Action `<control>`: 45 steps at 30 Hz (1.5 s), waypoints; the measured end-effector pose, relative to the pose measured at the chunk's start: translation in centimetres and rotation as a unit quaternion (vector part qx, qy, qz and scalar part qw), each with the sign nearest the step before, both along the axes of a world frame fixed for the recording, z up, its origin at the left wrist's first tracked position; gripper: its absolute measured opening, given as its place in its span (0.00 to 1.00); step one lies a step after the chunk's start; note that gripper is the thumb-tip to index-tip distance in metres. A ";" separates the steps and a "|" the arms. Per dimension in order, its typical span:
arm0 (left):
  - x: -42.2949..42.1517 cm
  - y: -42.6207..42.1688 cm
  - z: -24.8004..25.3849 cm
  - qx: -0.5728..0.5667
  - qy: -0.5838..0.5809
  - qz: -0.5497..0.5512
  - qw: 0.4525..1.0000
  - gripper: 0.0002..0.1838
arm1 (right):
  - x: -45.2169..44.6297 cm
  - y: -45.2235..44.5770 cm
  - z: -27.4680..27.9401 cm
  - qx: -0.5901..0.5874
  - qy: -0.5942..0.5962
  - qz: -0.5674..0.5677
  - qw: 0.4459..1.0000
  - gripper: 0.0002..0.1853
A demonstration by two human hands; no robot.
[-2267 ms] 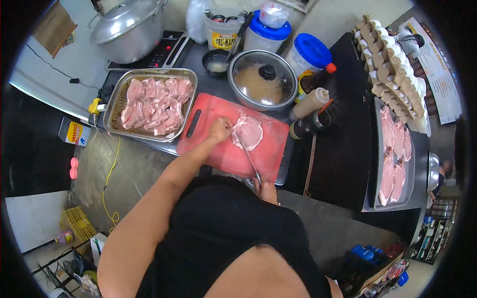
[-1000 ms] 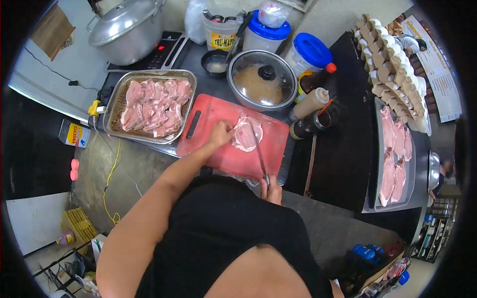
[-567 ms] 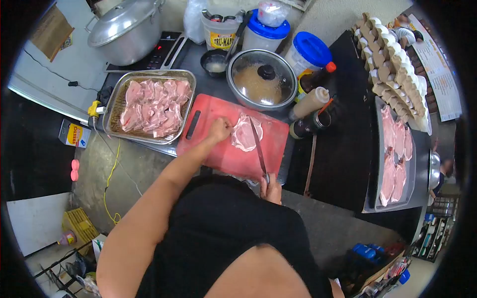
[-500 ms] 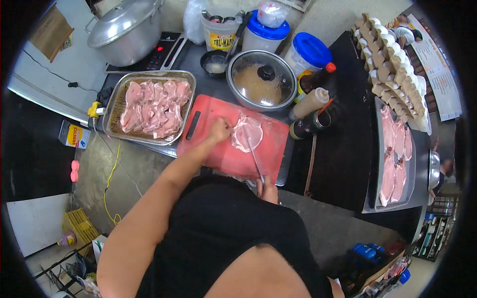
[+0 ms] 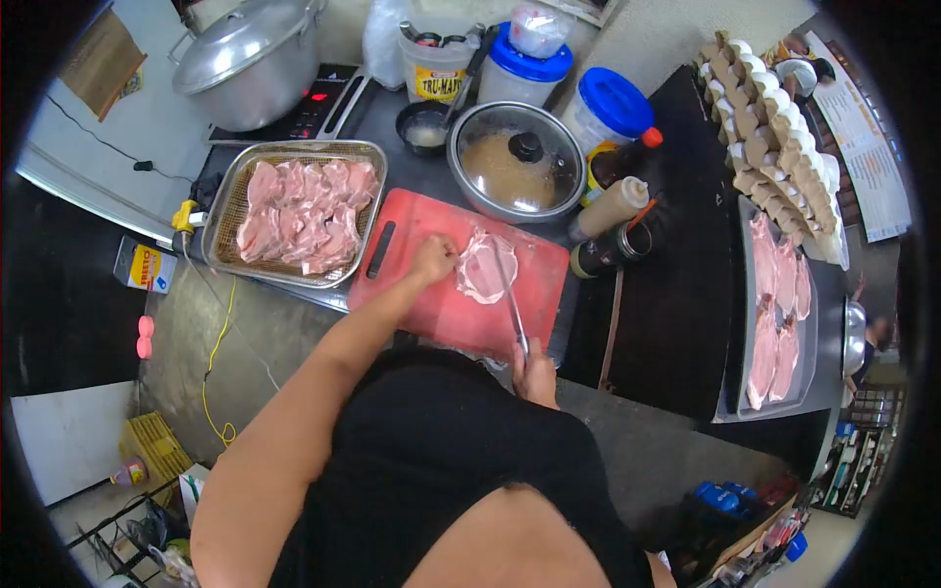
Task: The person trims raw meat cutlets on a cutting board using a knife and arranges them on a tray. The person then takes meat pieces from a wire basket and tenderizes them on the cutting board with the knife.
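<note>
Meat slice [image 5: 476,281] lies flat on the red board [image 5: 446,318], right of its middle and near the far edge, with the knife [image 5: 516,316] reaching across it from the front. The right hand [image 5: 535,376] is closed around the knife's handle, just past the board's front edge by the right corner. The left hand [image 5: 432,259] is bunched, its fingertips at the slice's left edge; whether they pinch or only rest there cannot be told.

Open room on the board is a bare strip along the front and the left end round the slot, partly crossed by the left forearm; a narrower strip runs to the right of the slice. The board's left edge sits close beside the metal tray [image 5: 284,277] of stacked meat. Behind the far edge, the lidded bowl [image 5: 510,167] stands close on the worktop [image 5: 410,169], and the squeeze bottle [image 5: 610,208] and dark jar [image 5: 610,248] crowd the far right corner. The front edge nearly meets the black shirt [image 5: 451,421].

Compared with half a second ago, the blade has swung right and reaches farther up the slice, and the right hand sits slightly farther right. The left hand, slice and board stay almost where they were.
</note>
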State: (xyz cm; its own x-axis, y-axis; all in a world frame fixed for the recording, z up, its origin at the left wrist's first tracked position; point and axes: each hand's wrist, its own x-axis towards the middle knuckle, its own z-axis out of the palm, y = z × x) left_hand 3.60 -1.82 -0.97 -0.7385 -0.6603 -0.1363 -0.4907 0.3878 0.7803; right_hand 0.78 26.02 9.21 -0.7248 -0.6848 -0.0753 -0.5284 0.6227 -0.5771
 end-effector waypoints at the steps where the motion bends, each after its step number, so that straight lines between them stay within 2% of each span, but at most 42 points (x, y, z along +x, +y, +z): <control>1: -0.1 0.1 0.0 0.008 0.005 0.009 1.000 0.05 | 0.0 0.0 0.0 -0.025 0.005 0.002 1.000 0.16; 3: 0.0 0.3 -0.2 0.024 0.013 0.025 0.999 0.04 | 0.3 0.2 -0.4 -0.075 0.014 0.003 0.997 0.16; 6: -0.1 -0.2 -0.6 0.035 0.013 0.001 0.999 0.04 | -0.1 1.6 -5.7 0.083 0.033 0.039 0.995 0.13; 7: -0.2 -0.3 -0.9 0.032 0.012 0.004 0.999 0.04 | 0.3 1.3 -3.8 0.077 0.052 0.037 0.995 0.13; 10: -0.1 -0.1 -1.6 0.026 0.009 0.010 1.000 0.05 | 0.8 0.6 0.5 -0.013 -0.001 0.008 1.000 0.14; 13: -0.2 -0.1 -1.6 0.016 0.009 0.004 1.000 0.05 | 1.1 0.9 -0.5 -0.105 0.007 0.000 0.994 0.14; 16: -0.6 -0.5 -2.0 0.006 -0.001 -0.005 1.000 0.06 | 0.6 1.1 -3.9 0.055 0.042 0.026 0.997 0.13; 17: -0.6 -0.5 -2.3 0.007 0.000 -0.005 1.000 0.07 | 0.4 1.7 -4.4 0.014 0.056 0.033 0.998 0.12; 20: -0.5 -0.2 -1.5 0.021 -0.001 0.013 1.000 0.09 | 0.7 0.8 0.0 -0.012 0.000 -0.017 1.000 0.14; 23: -0.6 0.1 -0.6 0.029 -0.008 0.010 0.999 0.10 | 1.1 0.7 -0.8 -0.106 0.006 -0.026 0.994 0.13; 26: -0.7 -0.2 -1.0 0.019 -0.009 -0.009 1.000 0.08 | 1.0 0.6 -2.2 0.126 -0.011 0.011 0.992 0.11; 27: -0.7 -0.3 -1.0 0.015 -0.010 -0.016 1.000 0.07 | 1.2 0.4 -1.8 0.087 0.036 0.009 0.996 0.11; 30: -0.7 0.1 -1.2 -0.012 -0.014 0.002 1.000 0.05 | 1.0 0.3 0.6 -0.047 -0.009 -0.020 0.999 0.13; 33: -0.7 0.4 -0.9 -0.010 0.004 0.003 1.000 0.05 | 0.8 0.1 -1.8 -0.153 0.019 -0.035 0.987 0.13; 36: -1.0 0.4 -0.9 -0.008 -0.024 0.011 1.000 0.06 | -1.0 0.6 -5.9 0.088 0.041 0.029 0.995 0.10; 39: -0.8 0.4 -0.3 0.005 -0.027 0.010 1.000 0.06 | 0.0 -0.8 1.1 -0.064 0.017 -0.001 0.998 0.11; 40: -0.8 0.4 -0.2 0.001 -0.026 0.011 1.000 0.06 | 0.2 -0.8 1.8 -0.126 0.011 -0.018 0.992 0.12; 41: -0.8 0.4 -0.1 -0.002 -0.025 0.012 1.000 0.07 | 0.2 -0.6 0.3 -0.155 0.054 -0.021 0.986 0.12; 44: -0.9 0.3 -0.3 -0.002 -0.019 0.005 1.000 0.07 | -1.3 0.7 -4.2 0.085 0.020 0.021 0.996 0.11; 45: -0.8 0.3 -0.4 -0.001 -0.018 0.002 1.000 0.07 | -1.3 0.6 -3.3 0.068 0.021 0.017 0.997 0.11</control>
